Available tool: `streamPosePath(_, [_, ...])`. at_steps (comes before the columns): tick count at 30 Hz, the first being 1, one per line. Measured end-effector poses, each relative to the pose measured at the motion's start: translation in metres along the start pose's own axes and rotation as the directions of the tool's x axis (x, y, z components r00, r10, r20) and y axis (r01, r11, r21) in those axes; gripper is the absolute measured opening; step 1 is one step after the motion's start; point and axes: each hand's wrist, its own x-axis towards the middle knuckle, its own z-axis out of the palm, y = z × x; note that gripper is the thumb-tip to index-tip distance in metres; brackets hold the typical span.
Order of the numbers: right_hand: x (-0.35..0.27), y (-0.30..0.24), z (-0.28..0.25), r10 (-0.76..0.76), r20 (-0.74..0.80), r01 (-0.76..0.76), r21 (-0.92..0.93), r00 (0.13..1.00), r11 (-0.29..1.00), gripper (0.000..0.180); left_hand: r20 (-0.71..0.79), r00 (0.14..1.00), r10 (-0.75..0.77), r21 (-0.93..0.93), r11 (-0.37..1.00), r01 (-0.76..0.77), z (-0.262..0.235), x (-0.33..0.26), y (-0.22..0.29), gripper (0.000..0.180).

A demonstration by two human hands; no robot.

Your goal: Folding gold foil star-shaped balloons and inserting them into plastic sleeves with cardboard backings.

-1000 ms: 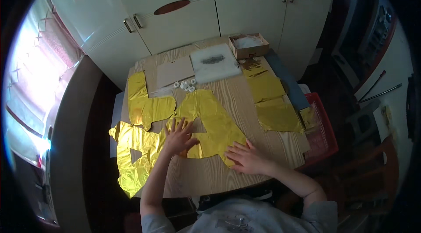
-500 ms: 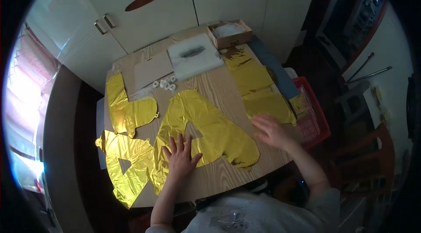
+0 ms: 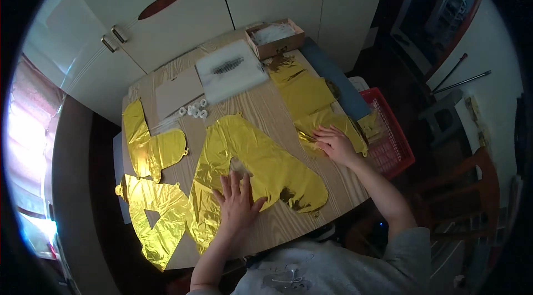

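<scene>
Head view, wooden table (image 3: 261,107), gold foil letter balloons at its left edge (image 3: 152,150), left hand (image 3: 239,203) flat with fingers spread on the large gold foil balloon (image 3: 250,156) at centre, right hand (image 3: 335,143) fingers loosely apart touching a folded gold foil piece (image 3: 327,123), red basket (image 3: 391,139) at far right.

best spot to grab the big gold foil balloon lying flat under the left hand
Probably the free lobe at the near right end of the big gold foil balloon, pinched from the table's near edge. It lies flat with no bulk, so only an edge offers grip, and the left hand pins its middle. The right hand rests on another foil piece.
</scene>
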Motion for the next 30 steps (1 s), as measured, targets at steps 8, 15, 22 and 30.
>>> streamPosePath(8, [0.009, -0.013, -0.02, 0.361, 0.005, -0.345, 0.31, 0.932, 0.886, 0.017, -0.292, 0.835, 0.467, -0.139, 0.843, -0.52, -0.001, 0.089, 0.051, 0.047])
streamPosePath(15, [0.009, -0.004, -0.013, 0.269, -0.046, -0.24, 0.329, 0.962, 0.913, 0.021, -0.355, 0.797, 0.489, -0.137, 0.816, -0.562, 0.025, 0.148, 0.092, 0.049])
streamPosePath(22, [0.006, 0.003, -0.012, 0.174, -0.029, -0.156, 0.326, 0.984, 0.933, 0.021, -0.396, 0.704, 0.59, -0.021, 0.761, -0.649, 0.013, 0.167, 0.105, 0.033])
streamPosePath(30, [-0.004, 0.0, -0.028, 0.132, 0.013, -0.126, 0.401, 0.991, 0.907, 0.026, -0.371, 0.706, 0.603, -0.012, 0.757, -0.653, 0.009, 0.178, 0.103, 0.024])
